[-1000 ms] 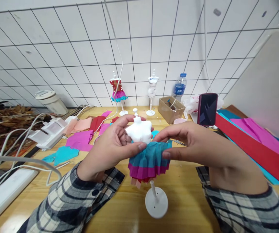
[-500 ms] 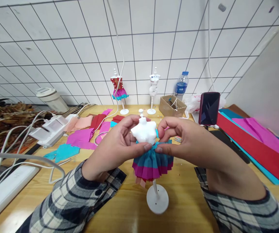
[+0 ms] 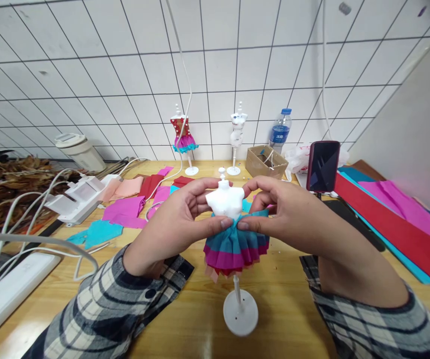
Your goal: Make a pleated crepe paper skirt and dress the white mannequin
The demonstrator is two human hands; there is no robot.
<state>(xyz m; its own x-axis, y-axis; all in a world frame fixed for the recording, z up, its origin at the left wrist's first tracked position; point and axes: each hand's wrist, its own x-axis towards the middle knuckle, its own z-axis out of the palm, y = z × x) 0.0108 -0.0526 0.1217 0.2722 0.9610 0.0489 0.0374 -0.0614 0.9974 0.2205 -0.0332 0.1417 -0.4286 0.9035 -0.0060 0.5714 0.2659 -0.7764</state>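
Fingers wrapped round both sides, thumbs nearly meeting at the front of the waist. Left hand (image 3: 180,214) clamped on the dummy (image 3: 225,200), its thumb on the top of the skirt (image 3: 233,249); right hand (image 3: 288,212) pinching the gathers at the waist, tips behind the cloth hidden from me. Dummy stands upright mid-way across the worktop (image 3: 286,309), nearer me than the far edge; whether its foot (image 3: 240,314) bears on the wood, I cannot tell. White, smooth, slightly shiny: I judge it hard, light plastic, apt to slip and swivel, top-heavy on that thin post (image 3: 236,285). Best hold: round the back of the torso, as my left has it. Skirt looks thin, crisp, paper-like, teal over magenta, red and peach at the hem; soft to press, quick to crease, likely to tear under a tug. Take it by the bunched waist with flat thumbs; spare the pleats and the loose hem. Around: scraps (image 3: 123,209) toward the left edge, two other dummies (image 3: 236,134) along the far edge, red strip (image 3: 390,221) by the right edge.
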